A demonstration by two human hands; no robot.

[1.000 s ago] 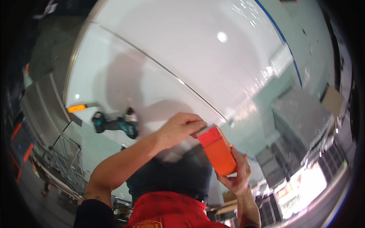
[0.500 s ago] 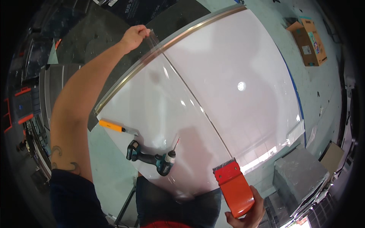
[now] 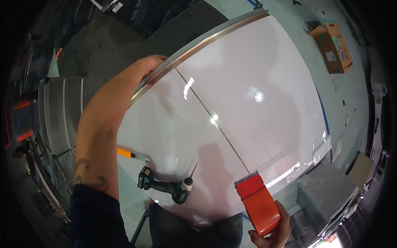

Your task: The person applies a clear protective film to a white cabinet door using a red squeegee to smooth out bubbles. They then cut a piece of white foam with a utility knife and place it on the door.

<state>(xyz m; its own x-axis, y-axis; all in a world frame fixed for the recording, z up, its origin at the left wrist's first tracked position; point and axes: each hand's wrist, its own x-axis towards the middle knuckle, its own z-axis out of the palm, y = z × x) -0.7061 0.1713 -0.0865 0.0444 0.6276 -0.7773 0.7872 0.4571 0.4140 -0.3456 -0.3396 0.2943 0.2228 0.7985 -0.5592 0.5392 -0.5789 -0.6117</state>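
A glossy white panel lies before me, with a thin seam running across it from the far edge towards my right. My right hand is closed round a red tape dispenser, whose serrated edge sits at the seam's near end. Clear tape shines along the seam. At the panel's far metal-trimmed edge, my left hand reaches against the outer side, its fingers mostly hidden. A teal and black cordless drill with a long bit lies on the near left of the panel. An orange-handled utility knife lies near my left forearm.
An open cardboard box stands on the floor at far right. Grey wrapped blocks are at the panel's right. Dark sheets lie beyond the far edge, and a grey slatted piece stands at left.
My left hand, which held the clear tape's end up beyond the far edge, has come down and right against that edge. My right hand keeps the dispenser in nearly the same place.
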